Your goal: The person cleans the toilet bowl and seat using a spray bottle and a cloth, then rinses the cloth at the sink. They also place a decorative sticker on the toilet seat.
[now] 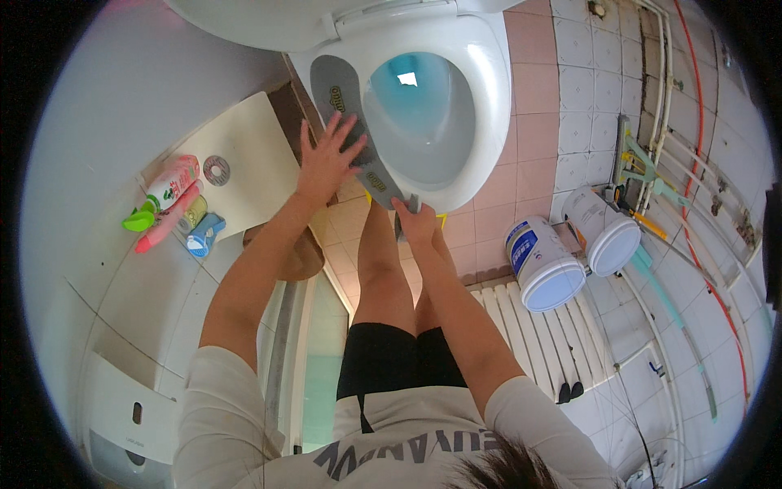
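A white toilet [492, 116] stands in front of me, its lid [256, 21] raised and bluish water in the bowl [437, 147]. A grey toilet seat pad [336, 73] bearing printed writing lies along the left side of the seat. Spread over the middle of this pad, my left hand [325, 162] touches it with the fingers apart. At the front end of the seat, my right hand [418, 223] pinches the pad's end, where a small grey tab [415, 203] sticks up beside the thumb. The underside of the pad is hidden.
Left of the toilet, a pale cabinet top [250, 147] carries several bottles, including a pink-and-white one [177, 180], and a blue container [206, 234]. Two white buckets [544, 263] stand at right near a slatted white panel [531, 324]. Pipes [663, 79] and a red hose [696, 110] run along the right wall.
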Demonstrator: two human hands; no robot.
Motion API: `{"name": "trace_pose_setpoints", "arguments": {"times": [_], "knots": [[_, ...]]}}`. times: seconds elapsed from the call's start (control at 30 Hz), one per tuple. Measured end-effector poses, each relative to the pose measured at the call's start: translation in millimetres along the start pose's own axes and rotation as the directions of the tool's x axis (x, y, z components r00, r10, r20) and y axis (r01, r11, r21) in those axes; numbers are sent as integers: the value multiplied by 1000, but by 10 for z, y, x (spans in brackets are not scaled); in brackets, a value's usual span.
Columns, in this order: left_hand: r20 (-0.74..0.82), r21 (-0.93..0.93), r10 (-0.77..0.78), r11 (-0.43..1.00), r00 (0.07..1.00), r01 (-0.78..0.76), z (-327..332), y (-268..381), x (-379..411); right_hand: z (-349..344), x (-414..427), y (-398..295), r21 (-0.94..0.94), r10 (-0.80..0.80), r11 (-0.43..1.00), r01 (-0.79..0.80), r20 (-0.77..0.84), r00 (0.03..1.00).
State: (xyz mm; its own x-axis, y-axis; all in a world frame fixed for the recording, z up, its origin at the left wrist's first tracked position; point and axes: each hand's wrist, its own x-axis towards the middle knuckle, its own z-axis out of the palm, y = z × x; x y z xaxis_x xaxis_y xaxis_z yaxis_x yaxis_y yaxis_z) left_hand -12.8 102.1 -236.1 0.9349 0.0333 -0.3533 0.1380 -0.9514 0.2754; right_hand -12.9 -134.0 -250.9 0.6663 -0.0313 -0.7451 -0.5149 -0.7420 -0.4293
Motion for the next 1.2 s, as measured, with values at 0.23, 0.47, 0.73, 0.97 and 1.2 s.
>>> {"name": "trace_pose_setpoints", "arguments": {"times": [0.23,0.47,0.73,0.97,1.2], "knots": [[203,149,83,982,976,-114,183,558,-354,-210,33,368,-45,-79,996,75,-96,992],[250,-726,127,680,960,99,906,1413,-920,-526,79,631,196,119,977,-81,-189,975],[265,-964,-296,-75,917,255,-940,1977,-474,-1688,-571,-849,575,-110,811,-105,326,939],[449,-875,-409,-383,795,297,-2105,1695,-308,-2226,-1326,-1995,454,-540,715,531,-123,833],[400,-383,154,-867,903,318,-2601,1421,-290,-2453,-1798,-2369,242,-889,455,857,76,451]]}}
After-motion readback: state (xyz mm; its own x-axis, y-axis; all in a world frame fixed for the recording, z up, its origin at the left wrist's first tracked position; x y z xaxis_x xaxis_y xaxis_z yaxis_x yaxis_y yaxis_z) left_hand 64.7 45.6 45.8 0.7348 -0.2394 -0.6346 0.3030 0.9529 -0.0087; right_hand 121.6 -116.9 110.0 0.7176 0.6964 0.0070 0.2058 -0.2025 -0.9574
